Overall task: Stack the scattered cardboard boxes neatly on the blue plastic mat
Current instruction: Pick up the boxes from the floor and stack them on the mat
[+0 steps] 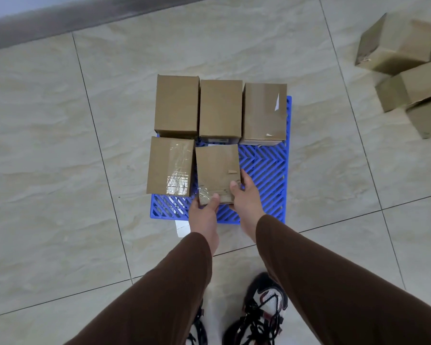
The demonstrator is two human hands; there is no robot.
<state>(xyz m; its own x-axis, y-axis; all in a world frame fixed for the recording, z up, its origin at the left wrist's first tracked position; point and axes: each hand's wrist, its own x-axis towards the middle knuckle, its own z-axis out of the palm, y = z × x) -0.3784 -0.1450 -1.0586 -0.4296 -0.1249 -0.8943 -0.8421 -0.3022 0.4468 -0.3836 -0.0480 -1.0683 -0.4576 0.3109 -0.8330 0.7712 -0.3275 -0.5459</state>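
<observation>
Both hands, left hand [204, 207] and right hand [244, 195], pinch the near end of a cardboard box [218, 173] with curled fingers, its long axis toward 12 o'clock, on the blue plastic mat [264, 170], whose empty slot lies at 3 o'clock.

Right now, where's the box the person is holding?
In the head view, the held box sits mid-frame over the blue mat, in the near row just right of the taped box, both hands gripping its near end.

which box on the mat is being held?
The front-row middle box, gripped at its near end by the left hand and right hand; the other four stand untouched.
</observation>
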